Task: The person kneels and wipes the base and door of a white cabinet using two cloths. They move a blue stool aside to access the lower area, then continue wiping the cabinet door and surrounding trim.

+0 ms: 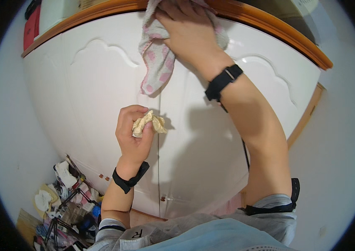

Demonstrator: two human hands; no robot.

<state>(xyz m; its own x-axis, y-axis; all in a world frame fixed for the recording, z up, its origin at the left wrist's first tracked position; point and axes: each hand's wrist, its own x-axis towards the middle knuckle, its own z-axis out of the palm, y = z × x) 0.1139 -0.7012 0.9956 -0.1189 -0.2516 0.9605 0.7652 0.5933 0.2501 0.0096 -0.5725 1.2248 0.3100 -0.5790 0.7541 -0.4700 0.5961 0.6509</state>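
Note:
My right hand (pixel 193 34) presses a white towelling cloth with pink spots (pixel 158 69) against the orange-brown wooden cornice (pixel 259 18) of a wardrobe. One corner of the cloth hangs down over the white wardrobe doors (pixel 102 88). Lower and to the left, my left hand (pixel 133 131) grips a crumpled pale-yellow cloth (pixel 149 124) between thumb and fingers, in front of the gap between two doors. The fingertips of my right hand are partly lost at the top edge of the view.
Small brown knobs (pixel 163 199) sit low on the doors. A heap of mixed belongings (pixel 73 204) with black metal stands lies at the lower left. On top of the wardrobe, a red object (pixel 32 28) stands at the left end. A wooden door frame (pixel 306 113) shows at right.

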